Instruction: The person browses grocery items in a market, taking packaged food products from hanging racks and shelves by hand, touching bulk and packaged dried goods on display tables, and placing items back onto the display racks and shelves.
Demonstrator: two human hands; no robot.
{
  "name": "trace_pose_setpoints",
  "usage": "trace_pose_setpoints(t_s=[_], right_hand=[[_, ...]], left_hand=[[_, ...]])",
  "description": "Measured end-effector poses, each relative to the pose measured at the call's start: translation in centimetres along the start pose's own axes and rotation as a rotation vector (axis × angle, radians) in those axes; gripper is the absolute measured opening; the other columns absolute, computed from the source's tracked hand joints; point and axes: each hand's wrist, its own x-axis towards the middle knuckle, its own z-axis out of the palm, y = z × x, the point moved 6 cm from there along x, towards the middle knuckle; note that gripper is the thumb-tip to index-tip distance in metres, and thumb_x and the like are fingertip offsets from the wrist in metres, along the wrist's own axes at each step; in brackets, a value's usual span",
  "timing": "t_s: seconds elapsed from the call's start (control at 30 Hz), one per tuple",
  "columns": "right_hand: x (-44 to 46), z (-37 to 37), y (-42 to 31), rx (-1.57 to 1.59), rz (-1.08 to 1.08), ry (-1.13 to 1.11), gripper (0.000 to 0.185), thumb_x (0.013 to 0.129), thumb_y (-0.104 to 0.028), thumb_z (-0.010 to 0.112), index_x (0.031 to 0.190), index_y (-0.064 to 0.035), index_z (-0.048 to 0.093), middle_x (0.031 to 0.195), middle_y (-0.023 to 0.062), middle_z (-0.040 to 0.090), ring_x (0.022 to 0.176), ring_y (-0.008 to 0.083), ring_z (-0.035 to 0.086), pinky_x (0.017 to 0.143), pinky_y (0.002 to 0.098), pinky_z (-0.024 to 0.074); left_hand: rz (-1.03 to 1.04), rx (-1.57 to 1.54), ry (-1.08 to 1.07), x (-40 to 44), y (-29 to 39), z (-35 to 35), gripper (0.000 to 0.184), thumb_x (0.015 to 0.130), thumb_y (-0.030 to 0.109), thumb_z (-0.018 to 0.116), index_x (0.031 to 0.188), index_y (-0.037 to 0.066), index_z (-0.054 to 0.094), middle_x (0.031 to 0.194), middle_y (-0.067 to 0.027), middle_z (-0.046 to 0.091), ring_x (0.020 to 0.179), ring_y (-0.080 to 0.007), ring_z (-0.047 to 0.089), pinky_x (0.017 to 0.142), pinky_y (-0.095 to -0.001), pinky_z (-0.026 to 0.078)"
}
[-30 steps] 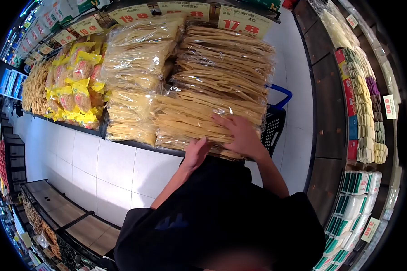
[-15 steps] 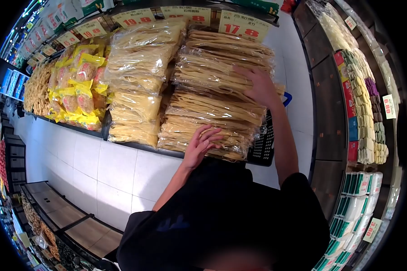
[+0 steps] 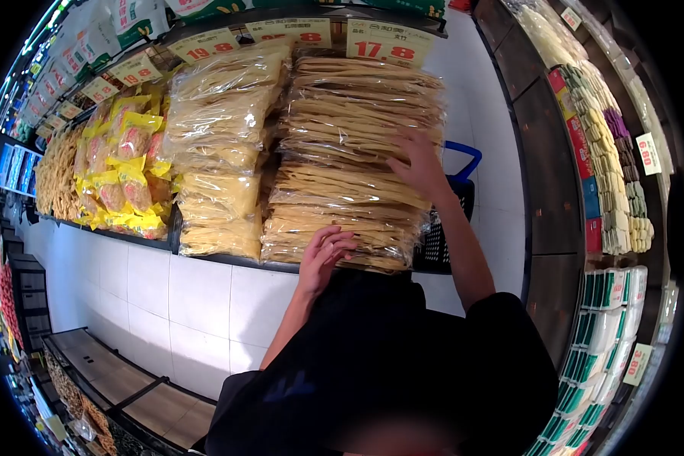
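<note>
Clear plastic bags of dried bean curd sticks point(image 3: 357, 114) lie stacked in rows on the display in front of me. My right hand point(image 3: 420, 166) rests on the right side of these bags, fingers spread over the plastic. Close to the front edge, my left hand point(image 3: 327, 252) is at the nearest bags with its fingers loosely bent and apart. Neither hand holds anything. Left of this stack lie paler bags of flat dried sticks point(image 3: 224, 137).
Yellow-topped packets point(image 3: 133, 171) fill the display further left. A black basket with a blue handle point(image 3: 463, 156) stands at the right end. Price signs point(image 3: 387, 47) line the back. Shelves of packaged goods point(image 3: 600, 327) run along the right, beyond the tiled floor point(image 3: 190, 304).
My right hand has shifted slightly down over the bags, and its fingers lie differently. My left hand has moved a little toward me. The view has shifted, showing more of the basket.
</note>
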Motion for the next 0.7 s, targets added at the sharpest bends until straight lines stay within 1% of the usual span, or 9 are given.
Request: trace_pose_setpoints(t_s=[0.07, 0.13, 0.17, 0.23, 0.27, 0.33, 0.5, 0.57, 0.7], right_hand=[[-2.2, -0.8, -0.2, 0.126, 0.027, -0.003, 0.045, 0.083, -0.021, 0.066, 0.124, -0.0102, 0.055, 0.132, 0.0134, 0.046, 0.123, 0.0282, 0.041, 0.105, 0.0398, 0.0322], [-5.0, -1.9, -1.2, 0.278, -0.007, 0.086, 0.030, 0.085, -0.012, 0.061, 0.115, -0.0052, 0.061, 0.113, 0.0131, 0.061, 0.105, 0.0250, 0.056, 0.090, 0.0353, 0.0448], [-6.4, -2.0, -1.3, 0.274, 0.010, 0.091, 0.030, 0.085, -0.012, 0.061, 0.115, -0.0052, 0.061, 0.113, 0.0131, 0.061, 0.105, 0.0250, 0.056, 0.090, 0.0353, 0.0448], [-9.4, -1.9, -0.6, 0.454, 0.210, 0.111, 0.019, 0.086, -0.007, 0.059, 0.104, -0.0021, 0.064, 0.087, 0.0090, 0.067, 0.078, 0.0171, 0.063, 0.073, 0.0269, 0.0493], [-10.8, -1.6, -0.5, 0.447, 0.228, 0.125, 0.019, 0.086, -0.007, 0.059, 0.104, -0.0021, 0.064, 0.087, 0.0090, 0.067, 0.078, 0.0171, 0.063, 0.073, 0.0269, 0.0493], [-13.6, -0.6, 0.3, 0.636, 0.323, 0.189, 0.018, 0.087, -0.009, 0.058, 0.102, -0.0026, 0.066, 0.078, 0.0091, 0.067, 0.064, 0.0131, 0.062, 0.058, 0.0239, 0.0473], [-18.6, 0.4, -0.6, 0.596, 0.502, 0.176, 0.018, 0.087, -0.008, 0.058, 0.102, -0.0029, 0.065, 0.075, 0.0074, 0.067, 0.060, 0.0097, 0.059, 0.054, 0.0231, 0.0451], [-20.4, 0.9, -0.9, 0.618, 0.472, 0.191, 0.017, 0.087, -0.007, 0.058, 0.102, -0.0027, 0.065, 0.074, 0.0075, 0.066, 0.060, 0.0082, 0.059, 0.054, 0.0222, 0.0451], [-25.6, 2.0, 0.5, 0.717, 0.681, 0.247, 0.017, 0.088, -0.009, 0.057, 0.103, -0.0027, 0.063, 0.071, 0.0050, 0.063, 0.058, 0.0085, 0.056, 0.055, 0.0238, 0.0458]], left_hand=[[-0.008, -0.006, -0.007, 0.1, -0.5, -0.5, 0.040, 0.093, 0.022, 0.051, 0.126, 0.003, 0.041, 0.117, -0.0192, 0.055, 0.105, -0.0264, 0.057, 0.085, -0.0357, 0.045], [-0.089, 0.080, 0.008, 0.1, -1.5, -1.4, 0.028, 0.095, 0.017, 0.048, 0.118, 0.001, 0.049, 0.105, -0.0180, 0.061, 0.095, -0.0240, 0.061, 0.082, -0.0337, 0.046], [-0.104, 0.080, -0.001, 0.2, -1.8, -1.4, 0.028, 0.095, 0.017, 0.048, 0.118, 0.001, 0.049, 0.105, -0.0180, 0.061, 0.095, -0.0240, 0.061, 0.082, -0.0337, 0.046], [-0.180, 0.208, -0.030, 0.4, -2.5, -0.8, 0.023, 0.096, 0.011, 0.044, 0.114, 0.000, 0.053, 0.101, -0.0172, 0.063, 0.088, -0.0222, 0.063, 0.079, -0.0313, 0.048], [-0.196, 0.209, -0.047, 0.5, -2.6, -0.3, 0.023, 0.096, 0.011, 0.044, 0.114, 0.000, 0.053, 0.101, -0.0172, 0.063, 0.088, -0.0222, 0.063, 0.079, -0.0313, 0.048], [-0.282, 0.352, -0.064, 0.9, -3.1, 1.0, 0.022, 0.097, 0.007, 0.041, 0.114, -0.001, 0.052, 0.109, -0.0144, 0.062, 0.086, -0.0223, 0.065, 0.076, -0.0281, 0.049], [-0.374, 0.438, -0.253, 1.0, -5.6, 3.3, 0.023, 0.095, -0.002, 0.039, 0.113, -0.002, 0.052, 0.115, -0.0131, 0.061, 0.097, -0.0230, 0.064, 0.080, -0.0272, 0.048], [-0.413, 0.505, -0.316, 0.8, -6.7, 3.9, 0.023, 0.092, -0.005, 0.044, 0.114, -0.002, 0.052, 0.115, -0.0144, 0.061, 0.099, -0.0222, 0.064, 0.081, -0.0269, 0.048], [-0.579, 0.416, -0.397, 0.5, -8.8, 5.7, 0.024, 0.089, -0.006, 0.051, 0.113, -0.002, 0.052, 0.105, -0.0147, 0.065, 0.089, -0.0204, 0.066, 0.075, -0.0252, 0.051]])
